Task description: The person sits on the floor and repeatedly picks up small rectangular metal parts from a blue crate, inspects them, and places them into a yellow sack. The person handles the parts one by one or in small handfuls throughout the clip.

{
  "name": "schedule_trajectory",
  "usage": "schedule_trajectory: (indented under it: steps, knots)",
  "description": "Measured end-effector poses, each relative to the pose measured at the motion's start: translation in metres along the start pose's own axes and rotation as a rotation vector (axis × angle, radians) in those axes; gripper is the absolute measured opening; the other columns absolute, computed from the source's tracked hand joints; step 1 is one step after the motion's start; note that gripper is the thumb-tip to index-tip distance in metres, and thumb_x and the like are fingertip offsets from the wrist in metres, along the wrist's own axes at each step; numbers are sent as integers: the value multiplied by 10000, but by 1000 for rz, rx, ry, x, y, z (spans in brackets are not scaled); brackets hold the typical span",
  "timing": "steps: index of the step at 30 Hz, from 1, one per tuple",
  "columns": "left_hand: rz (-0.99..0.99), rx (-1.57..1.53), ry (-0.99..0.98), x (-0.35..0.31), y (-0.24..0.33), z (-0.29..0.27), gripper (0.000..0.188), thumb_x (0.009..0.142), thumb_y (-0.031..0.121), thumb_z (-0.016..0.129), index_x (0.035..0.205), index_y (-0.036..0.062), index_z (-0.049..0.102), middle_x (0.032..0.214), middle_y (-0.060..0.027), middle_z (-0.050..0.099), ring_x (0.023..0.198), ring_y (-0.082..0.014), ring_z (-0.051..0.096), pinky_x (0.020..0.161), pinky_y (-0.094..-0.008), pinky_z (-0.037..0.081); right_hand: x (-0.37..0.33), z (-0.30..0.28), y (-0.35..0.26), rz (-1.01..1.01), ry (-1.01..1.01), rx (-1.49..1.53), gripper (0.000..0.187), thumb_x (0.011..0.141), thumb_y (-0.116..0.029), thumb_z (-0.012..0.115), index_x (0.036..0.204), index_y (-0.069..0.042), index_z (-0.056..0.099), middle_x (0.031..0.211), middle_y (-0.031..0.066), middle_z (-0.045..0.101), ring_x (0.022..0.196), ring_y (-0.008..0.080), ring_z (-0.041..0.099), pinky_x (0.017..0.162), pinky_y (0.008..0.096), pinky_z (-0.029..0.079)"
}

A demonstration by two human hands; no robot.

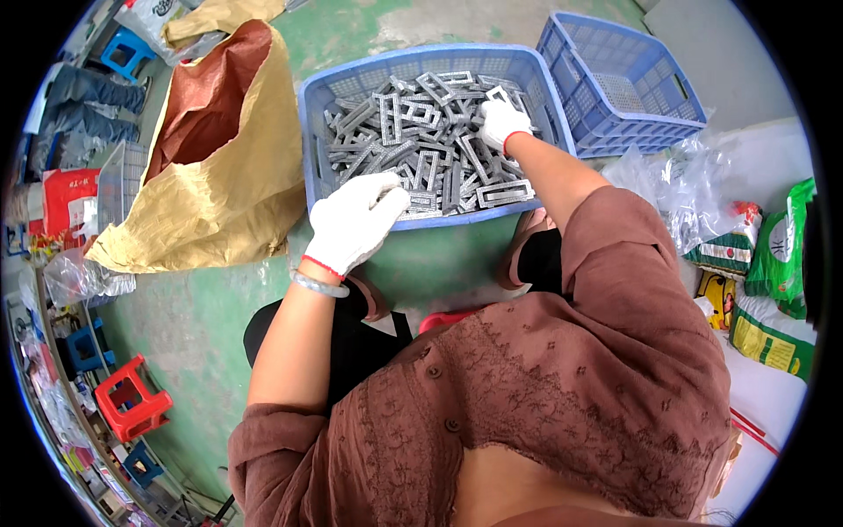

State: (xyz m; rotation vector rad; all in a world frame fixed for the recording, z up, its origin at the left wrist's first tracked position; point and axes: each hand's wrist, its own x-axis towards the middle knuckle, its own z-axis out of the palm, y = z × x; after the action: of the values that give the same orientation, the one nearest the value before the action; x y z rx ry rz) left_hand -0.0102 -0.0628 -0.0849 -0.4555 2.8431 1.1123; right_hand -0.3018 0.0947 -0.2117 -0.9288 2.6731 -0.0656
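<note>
Closest, wears a brown embroidered blouse (pixel 562 378) and a pale bangle (pixel 318 284) on the left wrist. Holds the left hand (pixel 351 224), gloved in white knit, above the near-left corner of a blue plastic basket (pixel 353 86), fingers lying together, thumb slightly apart; cannot tell from above about anything under the palm. Looks down on heaped grey frames (pixel 451 184) inside the basket, spread between near and far edges: long, narrow rectangles, hollow in the middle, metallic-looking and dull with paler, speckled rims, some flat, some tipped on edge, many crossed over one another. Reaches with the right hand (pixel 504 121), likewise gloved and red at the cuff, in toward the far-right corner, fingers bent narrow against one frame (pixel 498 93); cannot tell whether gripping or merely touching. To the right, shows a green bag (pixel 780 250) with a dark character on a pale round patch, and a green-and-white sack (pixel 768 338) with a printed yellow panel. Beside the basket's left edge, includes a crinkled tan sack (pixel 228 211), reddish-brown inside; past the far-right corner, another blue basket (pixel 615 133). Farther left, shows a red packet (pixel 70 195) with pale lettering, too small to read.
</note>
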Motion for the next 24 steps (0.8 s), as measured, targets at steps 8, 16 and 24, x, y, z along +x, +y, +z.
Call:
schedule_trajectory:
  steps: [8, 16, 24]
  knots:
    - [-73, -48, -30, -1, 8, -8, 390, 915, 442, 543, 1097, 141, 710, 1131, -85, 699, 1068, -291, 648, 916, -374, 494, 2, -17, 27, 17, -10, 357, 342, 766, -253, 768, 1057, -80, 716, 1069, 163, 713, 1035, 345, 674, 886, 407, 535]
    - [-32, -10, 26, 10, 12, -9, 395, 910, 468, 540, 1094, 157, 701, 1109, -72, 699, 1035, -297, 649, 906, -360, 485, -25, -115, 5, -181, -203, 1131, 112, 802, 8, 616, 908, 22, 649, 844, 174, 719, 794, 248, 692, 694, 343, 526]
    - [-238, -1107, -152, 14, 33, -9, 452, 881, 190, 734, 1273, 28, 577, 1076, -62, 644, 944, -165, 661, 830, -317, 541, -92, -137, -41, -403, -405, 1909, 183, 855, 61, 548, 1028, 109, 582, 988, 197, 616, 915, 359, 663, 871, 473, 571]
